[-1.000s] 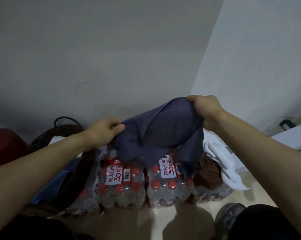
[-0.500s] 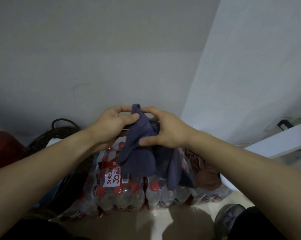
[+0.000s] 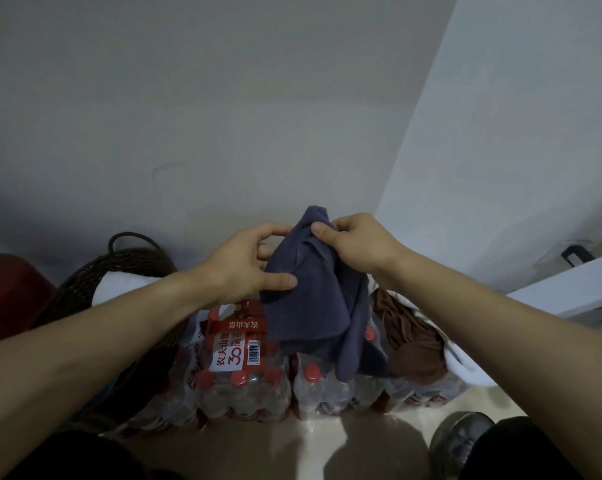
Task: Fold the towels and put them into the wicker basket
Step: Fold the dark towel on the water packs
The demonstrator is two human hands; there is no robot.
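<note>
A: Towels are partly dealt with, it may be judged. One white towel [image 3: 119,287] is seen lying inside the wicker basket [image 3: 85,282], which stands to the left of the pack of water bottles [image 3: 237,368]. Whether others lie under it cannot be told.

B: And what is left?

A: A dark blue towel [image 3: 313,299] is held up above the pack of water bottles, gathered and doubled over but not yet a neat fold. A brown towel [image 3: 410,344] is heaped on the right end of the pack, unfolded, and beyond it, further right of the pack, a second white towel [image 3: 465,368] is draped. So the fold in hand is judged unfinished, and two more towels at least remain to be folded and carried across.

B: How are the fingers placed?

A: The left hand [image 3: 244,268] is set against the left edge of the blue towel, above the pack. Its thumb is laid flat on the near face of the cloth and its fingers are curled round the far side, so the cloth is pinched between them. The right hand [image 3: 358,247] is closed on the top of the same towel, the thumb pressed down over the bunched upper edge, the fingers wrapped behind. Neither hand is spread wide; nothing else is held.
</note>
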